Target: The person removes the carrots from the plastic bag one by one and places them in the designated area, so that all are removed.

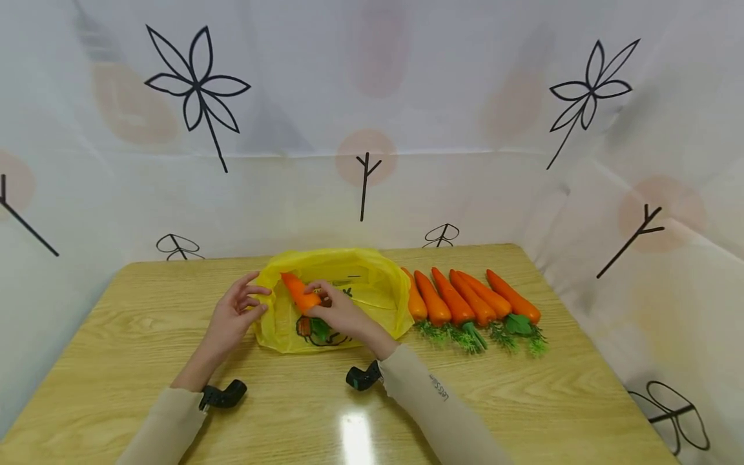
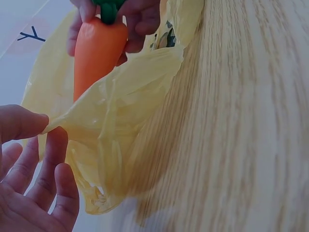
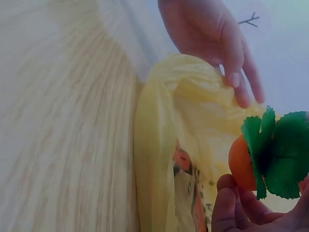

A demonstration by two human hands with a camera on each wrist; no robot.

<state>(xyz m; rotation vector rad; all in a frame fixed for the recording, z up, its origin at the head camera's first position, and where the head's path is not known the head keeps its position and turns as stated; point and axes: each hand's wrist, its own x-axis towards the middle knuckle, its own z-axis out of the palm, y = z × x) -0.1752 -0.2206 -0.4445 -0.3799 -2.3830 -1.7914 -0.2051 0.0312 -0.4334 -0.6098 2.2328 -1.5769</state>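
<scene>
A yellow plastic bag [image 1: 378,290] lies on the table with its mouth held wide. My right hand [image 1: 343,316] grips an orange carrot [image 1: 295,289] by its thick top, over the bag's opening, its narrow tip pointing left and away. Green leaves [image 3: 287,154] on that carrot's top show in the right wrist view. At the bag's left edge, my left hand [image 1: 229,316] pinches the thin plastic between thumb [image 2: 21,121] and forefinger, its other fingers loosely bent. Inside the bag, partly hidden below my right hand, are some green leaves [image 1: 320,328] and a bit of orange.
To the bag's right, several carrots [image 1: 447,297] lie side by side, tips away, with leafy tops toward me. The nearest one overlaps the bag's right edge in the head view. A patterned white cloth [image 1: 290,194] rises behind the wooden table [image 1: 290,400].
</scene>
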